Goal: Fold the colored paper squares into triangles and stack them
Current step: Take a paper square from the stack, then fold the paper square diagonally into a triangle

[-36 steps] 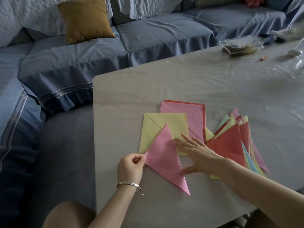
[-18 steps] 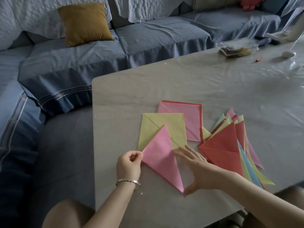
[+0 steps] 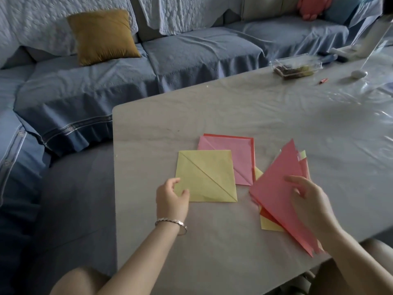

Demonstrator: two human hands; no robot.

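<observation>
Yellow square [image 3: 206, 177]: near-left corner pinched by left hand [image 3: 172, 196] | pink triangle [image 3: 274, 188]: right of it, atop stack [image 3: 270, 225], pressed by flat-fingered right hand [image 3: 310, 201] | risk: stack skewed if triangle slid.

Flat yellow square [image 3: 206, 177]; pink triangle [image 3: 274, 188] seemingly stacked

Left hand [image 3: 172, 199] pinches the near corner of a creased yellow paper square [image 3: 209, 177] on the grey table [image 3: 212, 248]; right hand [image 3: 311, 202] rests open-fingered on a pink folded paper triangle [image 3: 276, 188] atop the stack of coloured triangles [image 3: 269, 225]
</observation>
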